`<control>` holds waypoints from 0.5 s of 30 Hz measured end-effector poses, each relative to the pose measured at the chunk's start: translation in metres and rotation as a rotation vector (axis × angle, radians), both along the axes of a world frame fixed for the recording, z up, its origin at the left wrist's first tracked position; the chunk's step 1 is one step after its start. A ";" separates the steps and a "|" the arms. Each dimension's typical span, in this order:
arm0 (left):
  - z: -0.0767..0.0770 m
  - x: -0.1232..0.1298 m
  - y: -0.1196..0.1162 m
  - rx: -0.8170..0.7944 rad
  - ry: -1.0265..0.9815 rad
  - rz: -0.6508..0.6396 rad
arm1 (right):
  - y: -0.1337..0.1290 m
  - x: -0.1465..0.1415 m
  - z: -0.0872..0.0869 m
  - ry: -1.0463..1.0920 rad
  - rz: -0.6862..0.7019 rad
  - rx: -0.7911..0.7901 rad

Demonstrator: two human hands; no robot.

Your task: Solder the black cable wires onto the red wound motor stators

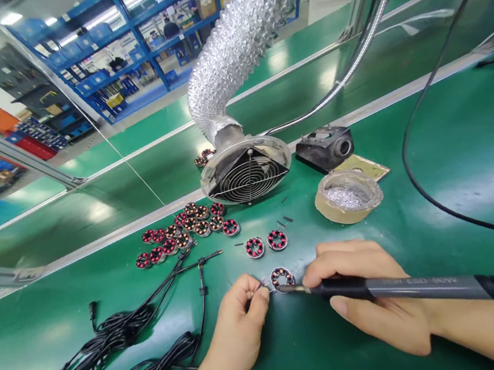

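Observation:
My right hand (372, 290) is wrapped round a black and grey soldering iron (408, 286), its tip touching the lower edge of a round motor stator (282, 277) with copper windings. My left hand (246, 310) pinches thin wires (263, 283) at the stator's left side. Just behind lie two stators with red windings, one on the left (254, 247) and one on the right (277, 240). Several more stators (189, 224) are grouped farther back on the left.
A fume extractor hood (248, 175) with a silver duct (236, 45) stands at the back. Right of it are a black holder (327, 148) and a tub of metal shavings (348, 196). Coiled black cables (124, 328) lie at left on the green table (471, 178).

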State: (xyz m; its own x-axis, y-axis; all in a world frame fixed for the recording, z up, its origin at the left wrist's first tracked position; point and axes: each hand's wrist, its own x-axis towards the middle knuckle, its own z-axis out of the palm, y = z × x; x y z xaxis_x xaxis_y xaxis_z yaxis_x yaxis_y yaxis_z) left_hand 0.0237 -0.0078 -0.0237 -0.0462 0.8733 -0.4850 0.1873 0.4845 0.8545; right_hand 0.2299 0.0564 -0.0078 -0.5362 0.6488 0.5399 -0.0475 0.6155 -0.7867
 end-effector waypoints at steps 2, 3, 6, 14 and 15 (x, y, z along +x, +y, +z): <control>0.000 0.000 0.000 0.000 0.003 -0.003 | 0.000 -0.002 -0.001 0.006 0.010 0.002; 0.000 0.000 0.000 -0.001 0.002 -0.004 | 0.000 -0.002 -0.002 0.007 0.013 0.005; 0.000 0.000 0.000 -0.002 0.004 -0.008 | 0.000 -0.002 -0.001 -0.001 0.019 0.005; 0.001 0.000 0.001 0.006 0.024 -0.029 | -0.003 -0.003 -0.004 0.012 0.012 0.033; 0.001 0.001 0.001 0.006 0.026 -0.030 | -0.003 -0.003 -0.004 0.015 0.012 0.037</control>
